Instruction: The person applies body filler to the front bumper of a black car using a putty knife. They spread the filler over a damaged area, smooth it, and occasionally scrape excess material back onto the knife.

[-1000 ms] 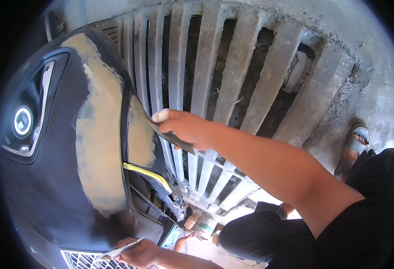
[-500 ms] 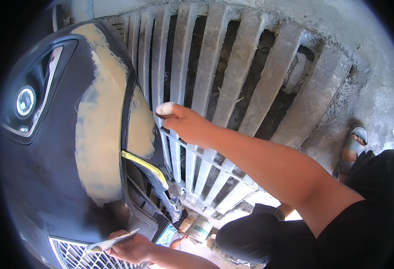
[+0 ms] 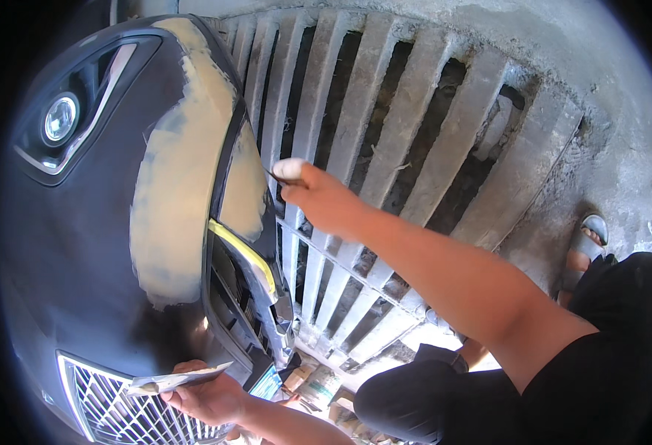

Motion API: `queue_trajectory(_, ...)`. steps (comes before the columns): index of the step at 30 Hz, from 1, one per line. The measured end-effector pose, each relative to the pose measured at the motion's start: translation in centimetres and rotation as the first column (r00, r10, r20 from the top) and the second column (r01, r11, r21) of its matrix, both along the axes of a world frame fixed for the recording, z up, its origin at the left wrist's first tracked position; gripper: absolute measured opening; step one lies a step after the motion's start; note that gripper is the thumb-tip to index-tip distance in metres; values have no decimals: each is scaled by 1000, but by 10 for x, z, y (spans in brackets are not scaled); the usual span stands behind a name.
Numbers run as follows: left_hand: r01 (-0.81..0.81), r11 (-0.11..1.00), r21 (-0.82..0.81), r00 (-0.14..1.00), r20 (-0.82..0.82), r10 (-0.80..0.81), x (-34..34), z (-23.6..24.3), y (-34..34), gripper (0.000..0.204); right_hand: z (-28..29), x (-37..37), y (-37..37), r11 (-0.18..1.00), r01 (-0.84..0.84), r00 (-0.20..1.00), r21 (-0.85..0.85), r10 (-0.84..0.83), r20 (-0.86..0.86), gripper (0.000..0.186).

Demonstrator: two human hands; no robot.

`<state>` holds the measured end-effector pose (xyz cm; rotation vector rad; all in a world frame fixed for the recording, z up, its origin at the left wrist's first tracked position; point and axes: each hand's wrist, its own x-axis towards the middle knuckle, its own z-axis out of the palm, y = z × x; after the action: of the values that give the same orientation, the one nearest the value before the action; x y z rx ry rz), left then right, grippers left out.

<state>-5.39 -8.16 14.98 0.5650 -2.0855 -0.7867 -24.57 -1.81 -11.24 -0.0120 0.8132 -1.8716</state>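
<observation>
My left hand [image 3: 211,399] grips a flat putty board [image 3: 177,380], greyish with light smears on it, in front of the car's grille [image 3: 107,400]. My right hand [image 3: 315,189] pinches a thin dark spreader [image 3: 275,178]; one digit is wrapped or coated in white, I cannot tell which. The spreader is just beside the side edge of the dark bumper [image 3: 81,267]; whether it touches is unclear. Beige filler [image 3: 174,230] covers a broad band of the bumper, and a smaller filler patch [image 3: 243,193] lies across the dark seam, nearest my right hand.
A headlight [image 3: 61,119] sits at the upper left. Yellow tape [image 3: 244,254] edges an opening in the bumper. Concrete slats [image 3: 367,96] with gaps cover the floor. My bent knee [image 3: 400,400] is at the bottom, with small boxes [image 3: 297,377] beyond. A sandalled foot [image 3: 591,230] is at the right.
The view has shifted, so the car sits higher and further right. My right hand has moved down along the bumper's edge. Both hands keep their hold.
</observation>
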Motion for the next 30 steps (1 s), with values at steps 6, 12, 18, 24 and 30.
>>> queue_trajectory(6,20,971,237,991,-130,11,8,-27,27,17,9,45,7,988,-151,986,-24,148,-81,42)
queue_trajectory(12,27,886,463,995,70,-67,13,-69,56,30,-11,51,42,964,-188,981,-187,192,1,43)
queue_trajectory(18,-75,800,596,997,72,40,-24,-103,80,34,1,0,74,866,-73,984,-494,143,107,49)
queue_trajectory(24,-103,839,534,989,-35,144,-89,-109,87,28,32,-35,107,777,-112,984,-619,0,-177,48)
queue_trajectory(30,-86,913,399,988,-86,131,-103,-91,76,29,29,-49,108,925,-266,674,-272,-23,-738,43)
